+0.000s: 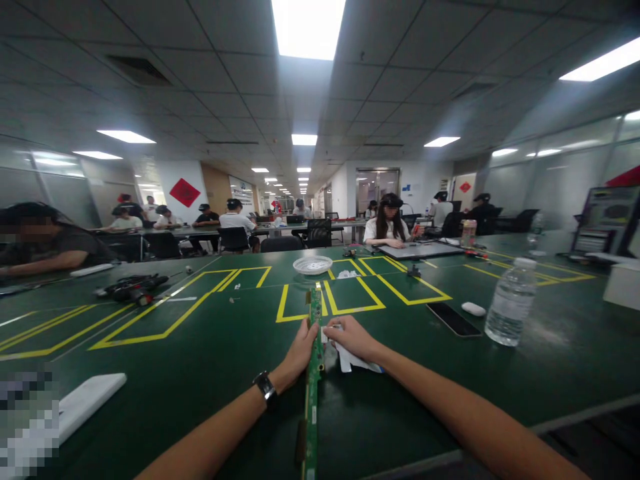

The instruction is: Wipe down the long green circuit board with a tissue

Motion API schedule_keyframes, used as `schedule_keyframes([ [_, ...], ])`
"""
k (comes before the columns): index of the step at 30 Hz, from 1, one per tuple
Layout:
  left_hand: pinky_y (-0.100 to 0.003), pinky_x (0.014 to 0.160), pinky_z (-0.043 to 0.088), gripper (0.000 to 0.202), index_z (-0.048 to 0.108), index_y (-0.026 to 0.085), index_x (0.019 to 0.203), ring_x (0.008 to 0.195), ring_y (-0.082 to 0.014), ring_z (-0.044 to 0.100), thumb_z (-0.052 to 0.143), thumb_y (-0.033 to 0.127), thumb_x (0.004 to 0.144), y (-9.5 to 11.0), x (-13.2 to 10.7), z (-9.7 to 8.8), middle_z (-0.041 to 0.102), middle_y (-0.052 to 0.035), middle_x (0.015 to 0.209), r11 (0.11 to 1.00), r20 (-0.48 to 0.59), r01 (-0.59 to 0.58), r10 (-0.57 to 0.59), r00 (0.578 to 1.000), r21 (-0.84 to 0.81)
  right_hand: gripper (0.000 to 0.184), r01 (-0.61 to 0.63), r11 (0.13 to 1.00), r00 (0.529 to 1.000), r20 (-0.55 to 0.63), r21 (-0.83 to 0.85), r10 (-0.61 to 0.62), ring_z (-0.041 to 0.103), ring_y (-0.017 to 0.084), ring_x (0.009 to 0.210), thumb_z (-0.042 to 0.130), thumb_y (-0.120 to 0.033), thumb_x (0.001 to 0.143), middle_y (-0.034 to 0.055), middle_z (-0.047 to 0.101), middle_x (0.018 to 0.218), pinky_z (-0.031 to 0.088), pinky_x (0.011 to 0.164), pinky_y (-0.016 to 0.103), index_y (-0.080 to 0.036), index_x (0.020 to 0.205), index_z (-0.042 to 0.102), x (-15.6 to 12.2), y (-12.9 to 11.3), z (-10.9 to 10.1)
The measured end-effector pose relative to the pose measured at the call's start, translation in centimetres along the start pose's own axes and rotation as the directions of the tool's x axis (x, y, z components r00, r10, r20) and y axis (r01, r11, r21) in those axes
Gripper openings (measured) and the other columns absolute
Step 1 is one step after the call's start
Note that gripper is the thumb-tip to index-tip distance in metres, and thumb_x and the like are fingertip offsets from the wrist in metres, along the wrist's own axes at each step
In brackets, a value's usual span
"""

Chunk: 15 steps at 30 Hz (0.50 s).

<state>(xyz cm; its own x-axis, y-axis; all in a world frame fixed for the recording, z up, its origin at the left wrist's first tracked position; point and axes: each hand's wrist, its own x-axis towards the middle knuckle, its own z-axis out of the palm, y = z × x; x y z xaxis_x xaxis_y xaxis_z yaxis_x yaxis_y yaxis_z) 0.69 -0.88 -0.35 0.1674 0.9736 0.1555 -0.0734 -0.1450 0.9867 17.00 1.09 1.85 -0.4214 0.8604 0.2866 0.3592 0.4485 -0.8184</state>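
Note:
A long, narrow green circuit board [313, 393] stands out from my body over the green table, its far end pointing away from me. My left hand [299, 350] is closed round the board near its far half, thumb on top. Beside it on the right, my right hand [354, 339] pinches a crumpled white tissue or wipe [350, 362], with the fingertips right at the board's edge. Part of the white piece hangs down below the fingers. Whether the fingertips also touch the board, I cannot tell.
Yellow tape frames mark the green table [225, 387]. Ahead sits a white woven basket [313, 266]. To the right lie a phone [454, 319], a white case [473, 309] and a water bottle [511, 303]. Dark tools [135, 289] lie left. A person [390, 227] works across the table.

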Motion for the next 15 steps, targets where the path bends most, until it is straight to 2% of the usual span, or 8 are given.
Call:
schedule_keyframes([
  [3, -0.026, 0.07, 0.046, 0.049, 0.05, 0.02, 0.115, 0.079, -0.0152, 0.059, 0.047, 0.056, 0.082, 0.0, 0.8, -0.3, 0.063, -0.0042, 0.094, 1.0, 0.053, -0.021, 0.021, 0.998, -0.002, 0.031, -0.01, 0.998, 1.0, -0.017, -0.07, 0.009, 0.052, 0.013, 0.064, 0.053, -0.039, 0.08, 0.0005, 0.061, 0.067, 0.037, 0.062, 0.022, -0.012, 0.076, 0.067, 0.8, 0.9, -1.2],
  [5, -0.025, 0.068, 0.045, 0.049, 0.05, 0.019, 0.115, 0.083, -0.0163, 0.057, 0.043, 0.056, 0.083, 0.0, 1.4, -1.1, 0.062, -0.0063, 0.1, 0.996, -0.001, -0.034, 0.034, 0.999, 0.079, 0.033, -0.059, 0.986, 0.995, -0.093, -0.156, 0.045, 0.053, 0.014, 0.065, 0.051, -0.041, 0.08, 0.0017, 0.062, 0.067, 0.036, 0.062, 0.023, -0.012, 0.075, 0.067, 1.3, 2.0, -2.7],
  [7, -0.026, 0.072, 0.044, 0.048, 0.047, 0.019, 0.118, 0.091, -0.0177, 0.056, 0.044, 0.052, 0.084, 0.0, 2.0, -2.2, 0.061, -0.0081, 0.107, 0.981, -0.101, -0.036, 0.056, 0.993, 0.19, 0.032, -0.159, 0.945, 0.971, -0.22, -0.286, 0.097, 0.055, 0.016, 0.069, 0.049, -0.039, 0.081, 0.0043, 0.063, 0.071, 0.036, 0.064, 0.024, -0.013, 0.075, 0.067, 1.5, 3.4, -4.7],
  [9, -0.029, 0.081, 0.043, 0.045, 0.048, 0.017, 0.116, 0.095, -0.0186, 0.056, 0.049, 0.045, 0.082, -0.1, 2.5, -3.4, 0.06, -0.0094, 0.107, 0.953, -0.148, -0.07, 0.118, 0.982, 0.295, 0.032, -0.313, 0.836, 0.926, -0.34, -0.452, 0.163, 0.056, 0.019, 0.074, 0.048, -0.039, 0.082, 0.009, 0.064, 0.076, 0.036, 0.067, 0.027, -0.014, 0.074, 0.067, 1.3, 5.1, -6.8],
  [12, -0.033, 0.087, 0.042, 0.04, 0.051, 0.015, 0.111, 0.097, -0.0208, 0.056, 0.051, 0.039, 0.08, -0.4, 3.2, -4.9, 0.059, -0.0109, 0.106, 0.911, -0.18, -0.114, 0.199, 0.963, 0.397, 0.034, -0.489, 0.575, 0.86, -0.471, -0.656, 0.196, 0.055, 0.026, 0.089, 0.05, -0.043, 0.081, 0.0163, 0.063, 0.093, 0.037, 0.073, 0.033, -0.014, 0.085, 0.066, 0.5, 7.2, -9.5],
  [13, -0.034, 0.087, 0.042, 0.038, 0.052, 0.015, 0.11, 0.098, -0.0213, 0.056, 0.05, 0.038, 0.08, -0.5, 3.4, -5.2, 0.059, -0.011, 0.105, 0.907, -0.19, -0.122, 0.213, 0.958, 0.404, 0.034, -0.495, 0.519, 0.859, -0.483, -0.698, 0.17, 0.054, 0.027, 0.095, 0.051, -0.043, 0.081, 0.0171, 0.06, 0.1, 0.037, 0.076, 0.034, -0.014, 0.092, 0.064, 0.3, 7.7, -10.0],
  [15, -0.036, 0.089, 0.042, 0.036, 0.054, 0.015, 0.107, 0.098, -0.0218, 0.057, 0.05, 0.039, 0.08, -0.9, 3.8, -5.4, 0.06, -0.0107, 0.104, 0.893, -0.186, -0.154, 0.252, 0.95, 0.423, 0.031, -0.419, 0.48, 0.9, -0.421, -0.771, 0.109, 0.05, 0.026, 0.102, 0.052, -0.036, 0.082, 0.0154, 0.056, 0.109, 0.036, 0.081, 0.034, -0.015, 0.102, 0.061, 0.0, 8.3, -10.5],
])
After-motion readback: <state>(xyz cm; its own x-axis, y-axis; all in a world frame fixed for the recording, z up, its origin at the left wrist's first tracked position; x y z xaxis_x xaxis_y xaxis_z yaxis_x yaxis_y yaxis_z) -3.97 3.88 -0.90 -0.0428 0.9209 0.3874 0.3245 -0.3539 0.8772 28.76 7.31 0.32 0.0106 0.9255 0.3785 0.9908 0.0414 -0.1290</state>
